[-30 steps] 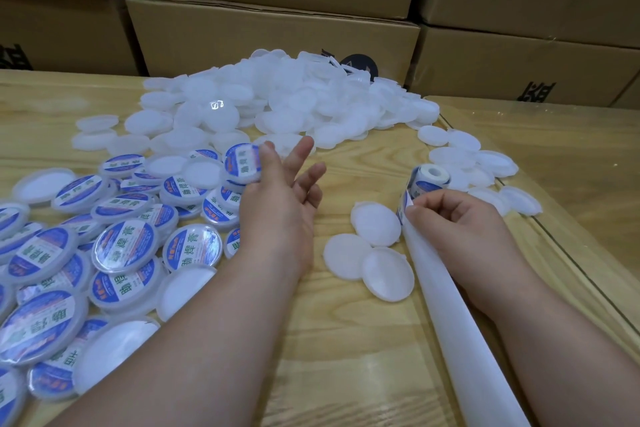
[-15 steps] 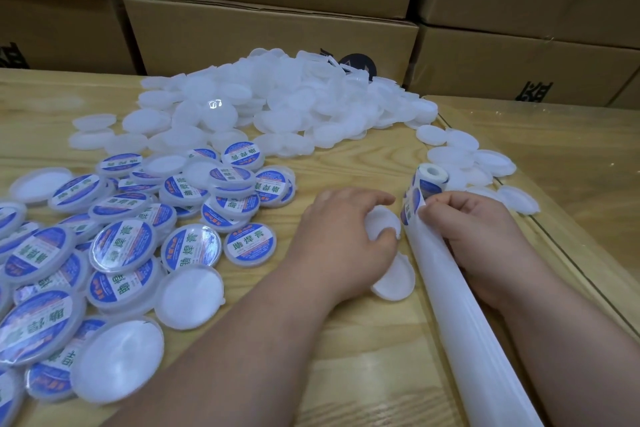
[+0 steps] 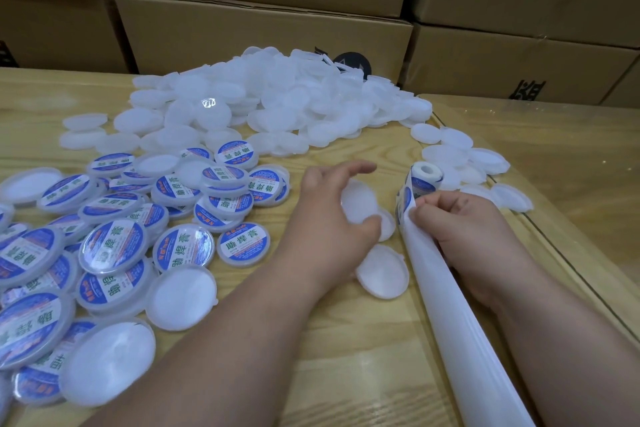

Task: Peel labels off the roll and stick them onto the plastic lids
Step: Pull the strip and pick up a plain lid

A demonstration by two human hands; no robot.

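left hand (image 3: 341, 218) has curled round a blank lid (image 3: 358, 204) and tipped it up, probably to bring it to the sticker. right hand (image 3: 460, 222) pinches the label (image 3: 403, 203) edge where the roll (image 3: 424, 177) feeds out, backing strip (image 3: 460, 322) trailing under its wrist. half a second back that lid lay flat under the left palm.
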